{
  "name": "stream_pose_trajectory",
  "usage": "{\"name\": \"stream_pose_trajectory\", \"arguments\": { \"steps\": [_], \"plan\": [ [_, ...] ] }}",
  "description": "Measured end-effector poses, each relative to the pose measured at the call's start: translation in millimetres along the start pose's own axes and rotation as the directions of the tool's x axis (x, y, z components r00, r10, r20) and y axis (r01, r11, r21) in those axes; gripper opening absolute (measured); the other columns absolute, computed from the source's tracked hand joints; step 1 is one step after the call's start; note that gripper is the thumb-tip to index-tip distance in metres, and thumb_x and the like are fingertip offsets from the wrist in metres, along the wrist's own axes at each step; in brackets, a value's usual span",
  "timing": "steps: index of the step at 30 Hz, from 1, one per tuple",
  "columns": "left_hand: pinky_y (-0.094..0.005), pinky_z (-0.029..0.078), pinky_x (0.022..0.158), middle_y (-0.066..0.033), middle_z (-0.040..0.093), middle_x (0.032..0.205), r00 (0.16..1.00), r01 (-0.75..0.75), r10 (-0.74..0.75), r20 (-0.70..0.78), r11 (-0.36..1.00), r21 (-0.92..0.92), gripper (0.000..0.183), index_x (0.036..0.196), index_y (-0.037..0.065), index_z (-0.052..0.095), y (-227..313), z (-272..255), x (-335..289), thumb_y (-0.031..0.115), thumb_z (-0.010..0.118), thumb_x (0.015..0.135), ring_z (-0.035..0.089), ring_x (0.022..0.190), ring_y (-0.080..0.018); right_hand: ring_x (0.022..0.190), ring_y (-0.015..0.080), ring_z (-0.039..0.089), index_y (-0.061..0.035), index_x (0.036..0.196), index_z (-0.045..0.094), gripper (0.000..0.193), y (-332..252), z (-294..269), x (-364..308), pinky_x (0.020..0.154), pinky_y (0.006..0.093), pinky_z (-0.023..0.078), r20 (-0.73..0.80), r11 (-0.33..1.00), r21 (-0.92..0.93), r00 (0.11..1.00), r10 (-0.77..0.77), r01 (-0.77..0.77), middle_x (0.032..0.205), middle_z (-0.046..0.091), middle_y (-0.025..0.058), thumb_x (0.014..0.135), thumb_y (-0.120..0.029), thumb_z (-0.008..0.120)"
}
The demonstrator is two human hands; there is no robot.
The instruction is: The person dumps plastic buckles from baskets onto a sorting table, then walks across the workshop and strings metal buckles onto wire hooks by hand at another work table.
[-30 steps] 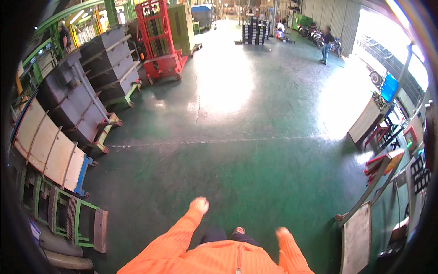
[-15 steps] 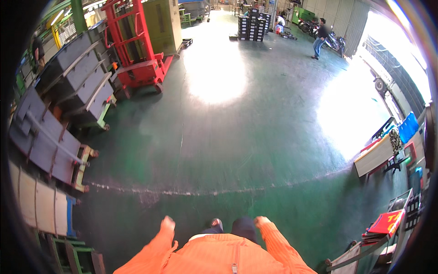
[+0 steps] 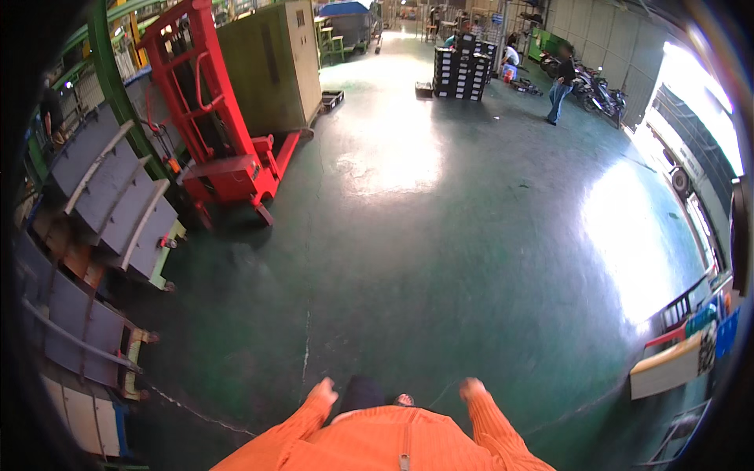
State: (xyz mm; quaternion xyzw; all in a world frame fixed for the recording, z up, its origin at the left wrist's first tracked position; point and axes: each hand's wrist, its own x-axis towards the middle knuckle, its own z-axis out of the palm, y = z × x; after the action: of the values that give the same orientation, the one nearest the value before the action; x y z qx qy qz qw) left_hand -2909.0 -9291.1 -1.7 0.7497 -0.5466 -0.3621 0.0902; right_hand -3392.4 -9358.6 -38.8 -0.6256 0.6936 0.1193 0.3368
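My left hand (image 3: 323,390) is in front of my body at the lower edge, its fingers loosely curled in with nothing seen in them. To the right of it, my right hand (image 3: 473,388) is also curled closed and holds nothing that I can see. Both hang over the green floor (image 3: 440,275), touching no object. Orange ribbed sleeves (image 3: 503,432) cover both arms. Between the hands one sandalled foot (image 3: 404,400) and a dark trouser leg (image 3: 362,392) show.
A red stacker lift (image 3: 224,169) stands ahead left beside a yellow-green cabinet (image 3: 263,71). Grey wheeled bins (image 3: 110,188) line the left. Stacked black crates (image 3: 458,72), a standing person (image 3: 561,86) and motorcycles (image 3: 609,102) are farther off. A pale-topped table (image 3: 667,365) is at right.
My view has moved forward; the red lift and crates look nearer, and the floor line has come closer to me. Both hands have shifted rightward in the picture, and my stepping leg has changed.
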Motion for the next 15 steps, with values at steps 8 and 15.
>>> {"name": "stream_pose_trajectory", "arguments": {
  "steps": [8, 15],
  "plan": [
    [-0.0415, 0.043, 0.083, -0.0229, 0.057, 0.101, 0.828, 0.485, -0.509, 0.234, 0.861, 0.153, 0.034, 0.099, 0.002, 0.056, 3, -124, 243, 0.021, 0.054, 0.071, 0.054, 0.098, -0.0344, 0.068, 0.0165, 0.061, -0.0092, 0.093, 0.062, 0.035, -282, -361, 381, 0.066, 0.0284, 0.049, -0.352, 0.813, 0.395, 0.888, -0.295, 0.427, 0.074, 0.064, 0.0064, 0.071, 0.007, 0.04],
    [-0.0355, 0.046, 0.079, -0.0163, 0.06, 0.096, 0.992, 0.073, -0.087, -0.095, 0.988, -0.137, 0.026, 0.096, 0.004, 0.059, 223, -313, 762, 0.017, 0.052, 0.074, 0.058, 0.091, -0.0268, 0.083, 0.0218, 0.062, -0.0142, 0.1, 0.063, 0.032, -260, -406, 558, 0.071, 0.0329, 0.05, 0.166, 0.989, 0.146, 0.986, 0.013, -0.038, 0.091, 0.064, 0.0084, 0.068, -0.012, 0.059]
  ]
}}
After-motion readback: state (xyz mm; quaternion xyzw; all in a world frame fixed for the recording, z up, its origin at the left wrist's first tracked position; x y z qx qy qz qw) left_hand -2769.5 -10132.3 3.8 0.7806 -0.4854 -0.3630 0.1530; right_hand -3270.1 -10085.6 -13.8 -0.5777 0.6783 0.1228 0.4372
